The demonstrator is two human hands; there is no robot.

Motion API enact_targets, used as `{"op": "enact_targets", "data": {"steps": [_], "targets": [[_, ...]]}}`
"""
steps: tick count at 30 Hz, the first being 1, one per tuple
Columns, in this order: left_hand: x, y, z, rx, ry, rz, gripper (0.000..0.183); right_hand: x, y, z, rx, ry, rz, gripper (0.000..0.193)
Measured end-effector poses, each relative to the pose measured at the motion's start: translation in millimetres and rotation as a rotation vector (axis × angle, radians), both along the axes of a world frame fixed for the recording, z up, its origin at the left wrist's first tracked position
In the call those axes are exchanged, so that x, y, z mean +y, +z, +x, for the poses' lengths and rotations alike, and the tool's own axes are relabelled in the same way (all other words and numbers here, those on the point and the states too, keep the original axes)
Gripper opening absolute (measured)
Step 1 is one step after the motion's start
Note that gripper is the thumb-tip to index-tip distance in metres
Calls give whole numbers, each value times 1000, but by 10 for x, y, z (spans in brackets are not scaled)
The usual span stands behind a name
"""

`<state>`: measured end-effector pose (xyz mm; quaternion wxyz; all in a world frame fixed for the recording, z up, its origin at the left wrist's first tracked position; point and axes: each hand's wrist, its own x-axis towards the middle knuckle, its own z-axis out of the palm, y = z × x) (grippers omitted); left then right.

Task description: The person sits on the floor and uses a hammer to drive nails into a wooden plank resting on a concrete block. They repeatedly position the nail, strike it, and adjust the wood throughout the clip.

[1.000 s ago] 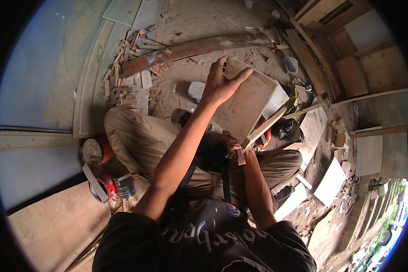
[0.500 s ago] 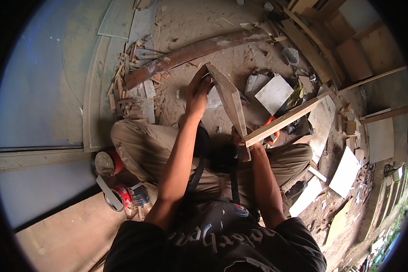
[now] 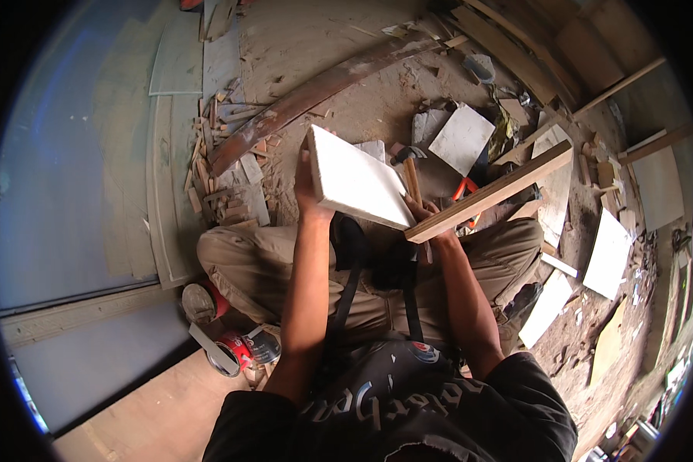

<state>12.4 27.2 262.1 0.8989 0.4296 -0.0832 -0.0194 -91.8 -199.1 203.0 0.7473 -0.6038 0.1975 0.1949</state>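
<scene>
My left hand [image 3: 307, 185] is closed on the left edge of a white-faced board [image 3: 359, 179], its fingers partly hidden behind it. The board is tilted over my lap, white face up. A long wooden strip [image 3: 493, 190] meets the board's lower right corner and slants up to the right. Beneath that corner my right hand [image 3: 430, 218] is closed around the handle of a hammer [image 3: 413, 173], whose head points away from me. The strip and board hide part of this hand, so its hold on the wood is unclear.
An orange-handled tool [image 3: 463, 187] lies beyond my right knee. White board offcuts [image 3: 462, 138] and wood scraps litter the ground. A long brown plank [image 3: 308, 100] lies ahead, beside a heap of small wood pieces [image 3: 231, 192]. Open cans [image 3: 227, 353] stand by my left knee.
The board has turned from nearly edge-on to show its white face. Its far end has come lower and to the left. More of the hammer now shows behind it.
</scene>
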Motion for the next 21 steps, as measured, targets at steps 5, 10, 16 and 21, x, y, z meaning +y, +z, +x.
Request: {"op": "enact_targets", "data": {"steps": [5,10,16,21], "targets": [[169,-397,80,-77,-132,-93,60,35,-70,-37,53,-184,-291,70],[122,-209,-41,62,-9,142,54,-91,-226,-4,-106,-160,-173,68],[372,-143,-65,371,-366,-353,50,-35,165,-46,-248,-253,-183,45],[478,-371,-27,442,-281,-366,46,-51,143,-33,-230,-302,-191,45]]}}
